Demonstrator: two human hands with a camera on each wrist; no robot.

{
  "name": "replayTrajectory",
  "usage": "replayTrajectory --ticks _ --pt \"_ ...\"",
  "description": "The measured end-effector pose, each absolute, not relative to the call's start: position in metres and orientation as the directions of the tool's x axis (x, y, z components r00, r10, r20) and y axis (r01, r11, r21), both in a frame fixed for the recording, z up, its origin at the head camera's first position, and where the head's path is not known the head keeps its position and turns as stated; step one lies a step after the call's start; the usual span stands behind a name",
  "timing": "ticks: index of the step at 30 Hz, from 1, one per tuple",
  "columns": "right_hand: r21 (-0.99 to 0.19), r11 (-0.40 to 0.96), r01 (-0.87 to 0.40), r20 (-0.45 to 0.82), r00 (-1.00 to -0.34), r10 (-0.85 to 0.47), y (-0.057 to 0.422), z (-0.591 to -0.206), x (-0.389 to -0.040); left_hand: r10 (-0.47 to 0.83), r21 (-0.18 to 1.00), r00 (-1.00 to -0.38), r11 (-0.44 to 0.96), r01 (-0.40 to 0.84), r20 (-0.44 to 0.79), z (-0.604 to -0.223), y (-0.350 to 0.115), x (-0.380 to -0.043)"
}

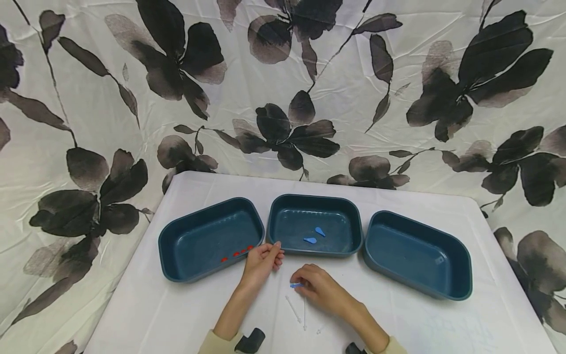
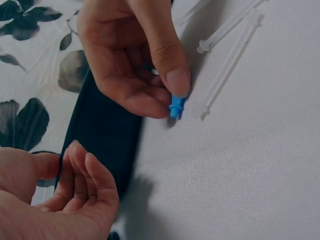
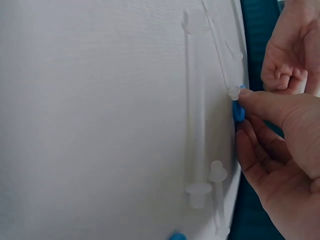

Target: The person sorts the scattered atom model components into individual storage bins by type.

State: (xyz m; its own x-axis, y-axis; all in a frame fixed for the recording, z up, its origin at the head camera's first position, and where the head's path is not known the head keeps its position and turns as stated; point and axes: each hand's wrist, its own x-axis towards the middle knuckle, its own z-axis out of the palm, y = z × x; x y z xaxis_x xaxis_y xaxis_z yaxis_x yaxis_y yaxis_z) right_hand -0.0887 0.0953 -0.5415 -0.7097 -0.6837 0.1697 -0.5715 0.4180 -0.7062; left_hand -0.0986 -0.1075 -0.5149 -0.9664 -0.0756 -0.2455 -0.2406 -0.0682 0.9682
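My right hand (image 1: pixel 320 290) pinches a small blue plastic piece (image 2: pixel 176 107) between thumb and fingertips, low over the white tabletop. A narrow, ridged end of the piece pokes out past the thumb; the fingers hide the rest. Beside this hand lie several translucent plastic sticks (image 1: pixel 293 309) with flared ends. My left hand (image 1: pixel 261 265) is at the near corner of the middle tray (image 1: pixel 315 254), its fingers loosely bent and nothing visible in them. The thumb overlaps the tray's rim in the head view. Two blue teardrop-shaped pieces (image 1: pixel 310 240) lie in that tray.
To the left, a dark teal tray (image 1: pixel 212 209) holds several small red pieces (image 1: pixel 224 259) along its near side. A matching tray (image 1: pixel 460 265) stands at an angle on the right. Floral cloth (image 1: pixel 283 73) hangs behind the table. Another blue bit (image 3: pixel 177 236) shows at the right wrist view's bottom edge.
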Motion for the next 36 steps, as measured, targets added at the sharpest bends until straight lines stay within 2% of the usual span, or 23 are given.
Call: replayTrajectory --ticks 8,19,36 --pt "-0.693 0.385 -0.609 0.178 -0.663 -0.727 0.094 -0.531 -0.092 -0.070 0.966 -0.964 -0.062 -0.251 -0.255 -0.514 -0.108 -0.098" --pt "-0.692 0.374 -0.618 0.178 -0.648 -0.740 0.099 -0.510 -0.097 -0.074 0.967 -0.965 -0.067 -0.248 -0.252 -0.514 -0.108 -0.098" --pt "-0.751 0.295 -0.591 0.222 -0.646 -0.730 0.105 -0.473 -0.120 -0.076 0.968 -0.966 -0.058 -0.244 -0.248 -0.515 -0.108 -0.099"
